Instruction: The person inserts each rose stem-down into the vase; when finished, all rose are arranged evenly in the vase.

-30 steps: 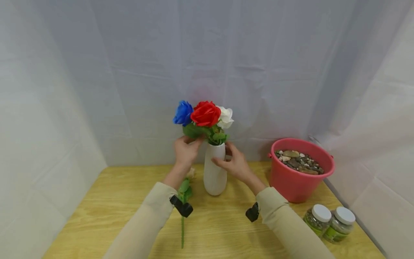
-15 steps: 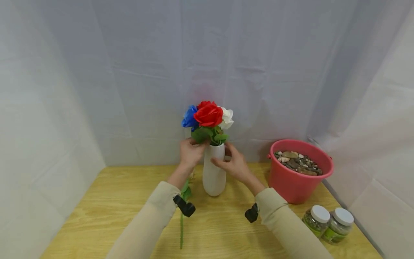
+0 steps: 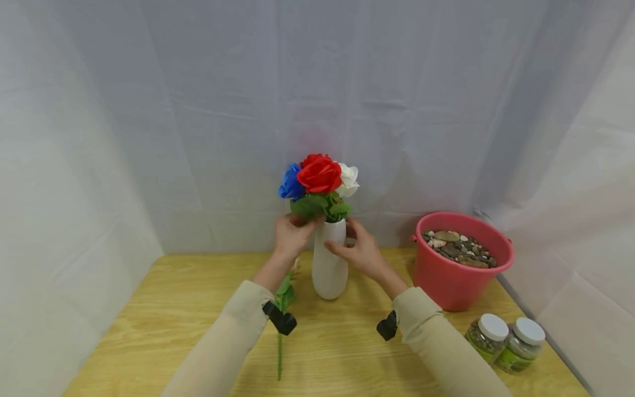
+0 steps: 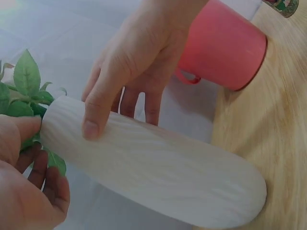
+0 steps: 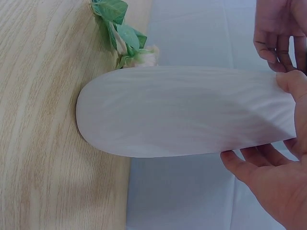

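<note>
A white ribbed vase (image 3: 329,270) stands upright on the wooden table. Out of its mouth rise red rose heads (image 3: 319,173), a white rose (image 3: 348,180) and, at the left, a blue rose (image 3: 291,183). My left hand (image 3: 291,234) is at the left of the rim, its fingers pinching the blue rose's stem just above the mouth; leaves partly hide the grip. My right hand (image 3: 361,251) holds the vase near its top from the right, and in the left wrist view its thumb (image 4: 93,124) lies against the wall.
A pale rose with a green stem (image 3: 280,353) lies on the table (image 3: 198,309), partly behind my left forearm. At the right stand a pink bucket (image 3: 446,286) of stones (image 3: 458,250) and two white-lidded jars (image 3: 523,344). White cloth (image 3: 223,138) hangs behind.
The blue rose has shifted right and slightly down, closer to the red ones, with my left hand following it toward the rim. My right hand has stayed on the vase.
</note>
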Available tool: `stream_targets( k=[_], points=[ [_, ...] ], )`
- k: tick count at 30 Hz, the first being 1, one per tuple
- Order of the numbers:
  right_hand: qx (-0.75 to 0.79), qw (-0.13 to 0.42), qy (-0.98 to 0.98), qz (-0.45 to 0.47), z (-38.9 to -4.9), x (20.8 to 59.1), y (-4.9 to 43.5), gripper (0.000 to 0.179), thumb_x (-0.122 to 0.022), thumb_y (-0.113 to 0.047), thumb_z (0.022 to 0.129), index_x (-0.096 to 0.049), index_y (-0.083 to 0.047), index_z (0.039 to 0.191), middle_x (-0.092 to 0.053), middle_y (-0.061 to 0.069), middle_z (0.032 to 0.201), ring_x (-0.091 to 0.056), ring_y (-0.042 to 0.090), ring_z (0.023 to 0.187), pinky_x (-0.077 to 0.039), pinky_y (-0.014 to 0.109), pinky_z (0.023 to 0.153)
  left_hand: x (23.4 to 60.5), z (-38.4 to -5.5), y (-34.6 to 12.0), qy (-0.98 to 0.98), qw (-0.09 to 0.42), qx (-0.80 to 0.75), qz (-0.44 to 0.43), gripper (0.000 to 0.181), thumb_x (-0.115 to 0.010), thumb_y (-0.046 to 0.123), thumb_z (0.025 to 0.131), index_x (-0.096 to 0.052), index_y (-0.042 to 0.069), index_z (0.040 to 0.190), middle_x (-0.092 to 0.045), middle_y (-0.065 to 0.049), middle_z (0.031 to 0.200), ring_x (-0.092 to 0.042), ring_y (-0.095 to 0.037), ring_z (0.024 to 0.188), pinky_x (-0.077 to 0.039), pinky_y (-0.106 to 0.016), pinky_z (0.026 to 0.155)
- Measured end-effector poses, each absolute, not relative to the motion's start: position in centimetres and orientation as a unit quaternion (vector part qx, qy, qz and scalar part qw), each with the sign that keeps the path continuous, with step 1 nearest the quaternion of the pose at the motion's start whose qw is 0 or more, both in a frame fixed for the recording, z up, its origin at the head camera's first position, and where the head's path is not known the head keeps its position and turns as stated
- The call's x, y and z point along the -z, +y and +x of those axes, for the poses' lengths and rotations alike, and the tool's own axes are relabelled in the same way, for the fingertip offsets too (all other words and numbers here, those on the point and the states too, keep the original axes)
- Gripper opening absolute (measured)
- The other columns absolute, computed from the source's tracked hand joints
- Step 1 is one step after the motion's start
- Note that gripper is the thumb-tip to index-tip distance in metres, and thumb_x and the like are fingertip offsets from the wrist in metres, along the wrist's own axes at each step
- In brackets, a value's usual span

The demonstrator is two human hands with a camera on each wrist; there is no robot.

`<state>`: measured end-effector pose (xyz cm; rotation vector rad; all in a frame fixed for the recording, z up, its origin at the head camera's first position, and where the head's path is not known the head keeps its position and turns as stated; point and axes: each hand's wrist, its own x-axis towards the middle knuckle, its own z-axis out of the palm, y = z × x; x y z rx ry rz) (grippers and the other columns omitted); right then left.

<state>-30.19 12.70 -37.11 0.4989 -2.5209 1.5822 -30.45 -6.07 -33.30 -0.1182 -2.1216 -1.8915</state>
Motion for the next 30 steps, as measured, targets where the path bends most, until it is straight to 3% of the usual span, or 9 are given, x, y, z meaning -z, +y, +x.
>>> stream_targets(
  k=[4,9,15,23,30],
  points=[
    [-0.520,0.067,-0.835,0.167,-30.2,37.0,12.7,0.080,-0.080,-0.034,0.095,-0.038,-0.019,0.161,-0.061,0.017,0.147,-0.063,0.035,0.132,-0.059,0.054,0.103,33.8,-30.0,-7.0,-0.756,0.122,0.640,-0.060,0.027,-0.084,0.023,0.090,-0.081,0.000,0.104,-0.080,-0.015,0.100,-0.071,-0.022,0.094,-0.057,-0.032,0.080],
    [-0.517,0.069,-0.837,0.165,-30.1,36.9,12.7,0.080,-0.081,-0.034,0.094,-0.039,-0.019,0.160,-0.062,0.016,0.146,-0.063,0.035,0.132,-0.059,0.054,0.104,34.5,-29.3,-8.3,-0.766,0.103,0.629,-0.077,0.031,-0.082,0.020,0.093,-0.078,0.004,0.119,-0.078,-0.018,0.114,-0.072,-0.031,0.109,-0.059,-0.035,0.088],
    [-0.519,0.063,-0.837,0.161,-30.1,37.0,12.7,0.080,-0.081,-0.034,0.094,-0.039,-0.017,0.160,-0.061,0.018,0.146,-0.062,0.037,0.133,-0.058,0.056,0.104,35.9,-28.8,-9.7,-0.762,0.107,0.634,-0.085,0.030,-0.076,0.009,0.095,-0.075,-0.001,0.123,-0.077,-0.024,0.113,-0.074,-0.023,0.097,-0.057,-0.021,0.078],
    [-0.519,0.064,-0.838,0.157,-30.0,37.0,12.7,0.081,-0.081,-0.035,0.094,-0.039,-0.016,0.161,-0.061,0.017,0.146,-0.062,0.038,0.133,-0.058,0.055,0.105,38.8,-27.9,-12.0,-0.748,0.065,0.658,-0.053,0.032,-0.068,0.007,0.099,-0.070,-0.007,0.128,-0.074,-0.028,0.116,-0.076,-0.021,0.092,-0.066,-0.028,0.079],
    [-0.518,0.058,-0.839,0.154,-30.2,37.1,12.7,0.082,-0.081,-0.036,0.094,-0.037,-0.016,0.161,-0.060,0.017,0.148,-0.061,0.037,0.134,-0.057,0.056,0.106,41.5,-27.2,-13.7,-0.759,0.042,0.649,-0.026,0.035,-0.067,0.005,0.098,-0.067,-0.010,0.130,-0.077,-0.021,0.106,-0.072,-0.012,0.083,-0.062,-0.022,0.075]
  ],
)
